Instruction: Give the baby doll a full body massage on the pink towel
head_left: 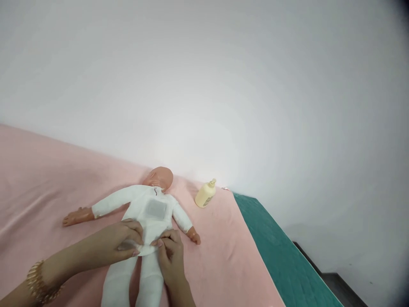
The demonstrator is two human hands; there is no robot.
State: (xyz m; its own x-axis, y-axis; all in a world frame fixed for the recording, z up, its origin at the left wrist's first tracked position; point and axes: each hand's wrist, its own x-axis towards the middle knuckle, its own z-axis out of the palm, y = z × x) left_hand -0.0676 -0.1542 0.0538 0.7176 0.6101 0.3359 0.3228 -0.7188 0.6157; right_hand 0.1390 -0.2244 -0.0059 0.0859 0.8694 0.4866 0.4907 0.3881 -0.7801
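Note:
A baby doll with a white cloth body (131, 194) lies on its back, its head toward the wall and its arms spread. A grey rectangular patch (156, 209) shows on its chest. White material (148, 249) lies across the doll's waist. My left hand (126, 241), with a beaded bracelet at the wrist, pinches this material at its left side. My right hand (171, 251) is closed on the same material at the right, its fingertips bent against the doll's lower belly. Only a small gap separates the two hands.
A pale yellow pump bottle (205, 194) stands right of the doll's head, near the wall (204, 85). Pink cloth (223, 256) covers the surface under the doll. Beyond its right edge lies a green surface (287, 256), with dark edging at the lower right.

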